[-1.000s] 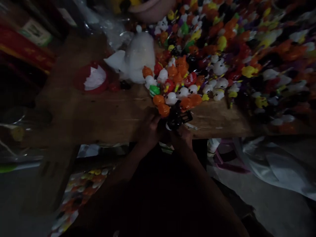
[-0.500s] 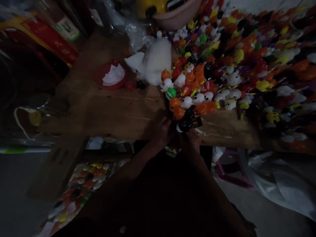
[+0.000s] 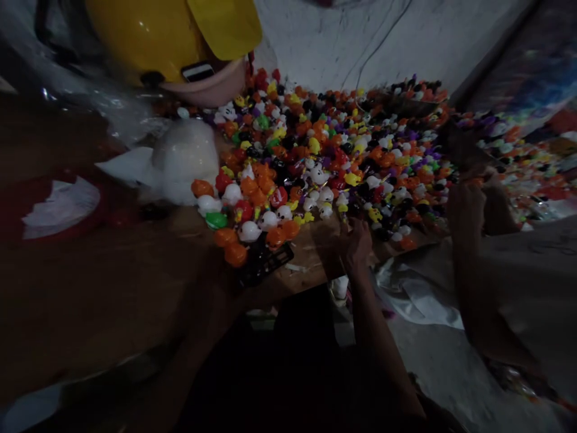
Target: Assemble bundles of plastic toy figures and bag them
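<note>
My left hand [image 3: 214,294] rests in deep shadow at the near left end of a black plastic tray [image 3: 282,257]; its fingers are too dark to make out. Small plastic figures fill most of that tray: orange pumpkins [image 3: 235,254], white ghost-like heads [image 3: 249,231] and a green one [image 3: 217,221]. My right hand [image 3: 357,243] is stretched out to the near edge of a large heap of such figures [image 3: 378,159]. Its fingers look loosely apart beside the figures, and I see nothing held in them.
Another person's hand [image 3: 469,207] works at the heap on the right. Behind stand a pink basin [image 3: 211,90] and a yellow object [image 3: 148,36]. On the left are a white wrapped bundle [image 3: 187,159] and a red bowl [image 3: 92,213] with papers. The wooden table [image 3: 311,243] has its edge near me.
My right hand has left the black tray and moved right to the heap. My left hand stays by the tray. The view has swung right, bringing the other person into sight.
</note>
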Demonstrator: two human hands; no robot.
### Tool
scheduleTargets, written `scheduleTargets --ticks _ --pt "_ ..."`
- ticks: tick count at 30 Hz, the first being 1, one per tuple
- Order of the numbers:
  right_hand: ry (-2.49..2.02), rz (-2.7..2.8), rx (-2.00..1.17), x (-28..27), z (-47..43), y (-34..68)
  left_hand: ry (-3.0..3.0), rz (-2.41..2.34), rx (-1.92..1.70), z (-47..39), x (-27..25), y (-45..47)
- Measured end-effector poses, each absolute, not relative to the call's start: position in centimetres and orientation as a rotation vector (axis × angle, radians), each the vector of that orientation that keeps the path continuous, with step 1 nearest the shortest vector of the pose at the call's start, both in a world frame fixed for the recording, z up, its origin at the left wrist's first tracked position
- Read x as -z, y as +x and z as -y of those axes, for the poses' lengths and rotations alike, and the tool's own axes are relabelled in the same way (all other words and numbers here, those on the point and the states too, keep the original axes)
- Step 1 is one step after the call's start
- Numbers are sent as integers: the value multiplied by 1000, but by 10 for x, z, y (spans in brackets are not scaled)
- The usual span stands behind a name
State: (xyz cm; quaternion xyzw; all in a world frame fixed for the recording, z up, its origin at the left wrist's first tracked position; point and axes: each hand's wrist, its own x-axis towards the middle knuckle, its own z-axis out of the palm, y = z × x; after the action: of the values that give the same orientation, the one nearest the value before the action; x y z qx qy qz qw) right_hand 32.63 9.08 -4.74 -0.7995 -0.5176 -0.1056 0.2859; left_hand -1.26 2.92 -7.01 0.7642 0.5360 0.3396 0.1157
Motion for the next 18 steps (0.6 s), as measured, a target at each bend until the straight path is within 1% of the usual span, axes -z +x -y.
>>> scheduleTargets --ticks 3,7,12,18 --pt "-2333 1320 245 49 -119 329 2234 -1551 -988 -29 68 -10" --pt "-2382 1292 191 46 -130 326 2241 -1579 -981 -29 71 -10" --pt "-2314 1320 227 45 -93 317 2224 -1623 -956 -26 77 -12" --pt "-2201 1599 200 62 -39 305 2246 -1553 -1013 -36 73 -10"
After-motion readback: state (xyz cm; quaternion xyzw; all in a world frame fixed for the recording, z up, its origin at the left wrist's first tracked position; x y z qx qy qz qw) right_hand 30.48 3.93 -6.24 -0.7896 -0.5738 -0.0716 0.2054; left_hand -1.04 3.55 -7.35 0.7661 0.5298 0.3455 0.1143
